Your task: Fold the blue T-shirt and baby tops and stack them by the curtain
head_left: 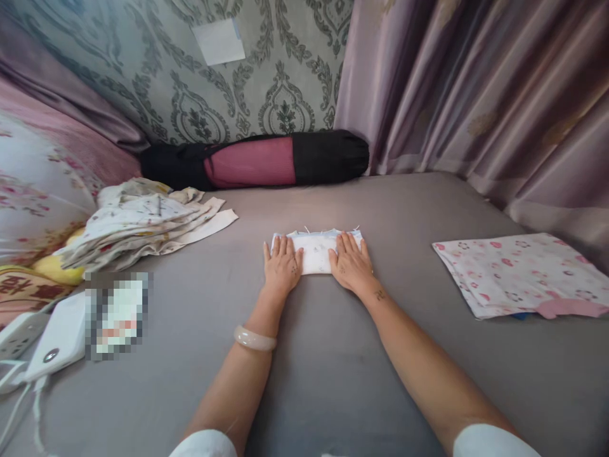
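Observation:
A small folded white cloth (316, 255) with a pale blue edge and a faint print lies flat on the grey sheet, loose ties or threads poking out along its far side. My left hand (283, 263) rests palm down on its left end, fingers stretched forward. On the right end my right hand (351, 261) lies flat the same way, thumb pointing inward. Both palms press on the cloth without gripping it. What is under the hands is hidden.
Rumpled printed clothes (147, 219) are piled at the left. A folded pink-patterned cloth (523, 270) lies at the right. A black and maroon rolled bag (257, 160) lines the wall. A white power bank (59, 333) with cables sits near left beside a power strip (21, 333).

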The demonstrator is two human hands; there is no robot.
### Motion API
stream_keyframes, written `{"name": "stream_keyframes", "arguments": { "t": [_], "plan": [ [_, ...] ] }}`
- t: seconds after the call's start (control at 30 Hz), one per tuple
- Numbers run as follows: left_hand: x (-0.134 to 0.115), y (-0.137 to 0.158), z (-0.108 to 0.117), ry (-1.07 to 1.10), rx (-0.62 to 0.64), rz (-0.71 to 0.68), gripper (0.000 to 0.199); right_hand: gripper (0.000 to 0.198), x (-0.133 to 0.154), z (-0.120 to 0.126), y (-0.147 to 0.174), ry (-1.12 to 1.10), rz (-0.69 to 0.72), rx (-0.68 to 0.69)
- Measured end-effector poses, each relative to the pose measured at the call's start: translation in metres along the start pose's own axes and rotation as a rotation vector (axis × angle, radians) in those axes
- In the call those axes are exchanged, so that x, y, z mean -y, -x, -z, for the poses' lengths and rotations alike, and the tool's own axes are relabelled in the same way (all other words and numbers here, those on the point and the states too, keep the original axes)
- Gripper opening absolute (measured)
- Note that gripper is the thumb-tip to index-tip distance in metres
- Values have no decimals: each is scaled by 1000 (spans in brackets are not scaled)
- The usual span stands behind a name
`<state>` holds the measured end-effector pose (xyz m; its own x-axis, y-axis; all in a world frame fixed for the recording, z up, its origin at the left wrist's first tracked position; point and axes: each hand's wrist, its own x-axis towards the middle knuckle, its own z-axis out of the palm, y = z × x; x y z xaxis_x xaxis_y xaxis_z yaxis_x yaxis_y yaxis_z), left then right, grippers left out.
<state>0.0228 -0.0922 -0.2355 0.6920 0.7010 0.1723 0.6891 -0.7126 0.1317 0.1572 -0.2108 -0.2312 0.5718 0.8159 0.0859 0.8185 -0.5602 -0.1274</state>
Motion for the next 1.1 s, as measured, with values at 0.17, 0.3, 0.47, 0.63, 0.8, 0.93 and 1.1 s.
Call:
{"name": "stream_keyframes", "arguments": {
  "t": [0.17, 0.3, 0.47, 0.63, 0.8, 0.93, 1.1],
  "plan": [
    [1, 0, 3, 1, -20, 1, 60, 62, 0, 2, 0, -14, -5, 1],
    [6, -2, 8, 20, -106, 59, 60, 61, -8, 3, -3, 2, -63, -108],
    [15, -5, 4, 83, 16, 87, 57, 60, -18, -1, -5, -20, -135, -96],
    [18, -6, -2, 211, 27, 110, 54, 62, -19, -1, -5, -30, -140, -61],
    [26, -15, 0, 572, -130, 224, 39, 60, -15, 6, -4, 0, -106, -134],
    [38, -22, 6, 932, -377, 377, 29, 61, -12, 6, -3, -2, -60, -111],
    [47, -24, 13, 1503, -469, 588, 32, 62, -16, 1, -4, -23, -88, -38]
  ]
}}
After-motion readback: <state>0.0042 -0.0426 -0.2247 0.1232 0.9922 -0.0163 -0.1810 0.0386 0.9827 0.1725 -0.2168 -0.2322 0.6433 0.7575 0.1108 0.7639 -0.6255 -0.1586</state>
